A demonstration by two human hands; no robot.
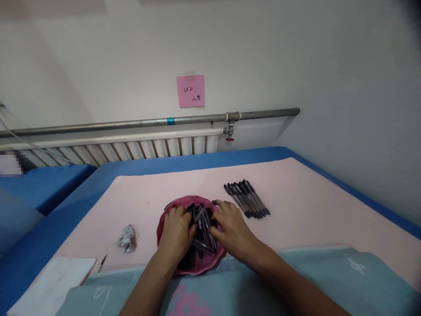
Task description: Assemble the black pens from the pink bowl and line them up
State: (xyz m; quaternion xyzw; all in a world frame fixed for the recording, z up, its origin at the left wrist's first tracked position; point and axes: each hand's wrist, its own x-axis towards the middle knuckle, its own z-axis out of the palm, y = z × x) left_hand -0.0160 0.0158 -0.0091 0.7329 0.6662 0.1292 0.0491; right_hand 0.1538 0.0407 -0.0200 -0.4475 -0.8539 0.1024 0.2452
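Observation:
A round pink bowl (pixel 166 220) sits on the pink sheet in front of me, filled with several black pens and pen parts (pixel 203 232). My left hand (pixel 176 232) reaches into the bowl from the left, fingers curled down among the pens. My right hand (pixel 230 228) rests on the bowl's right side, fingers bent and touching the pens. What either hand grips is hidden. To the right of the bowl lies a neat row of several black pens (pixel 247 199) on the sheet.
A crumpled silver wrapper (pixel 126 239) lies left of the bowl, with a small dark pen part (pixel 102 262) and white paper (pixel 52 283) nearer me. A grey-blue towel (pixel 329 276) covers the near edge. A radiator (pixel 131 149) and pipe run along the wall with a pink note (pixel 190 91).

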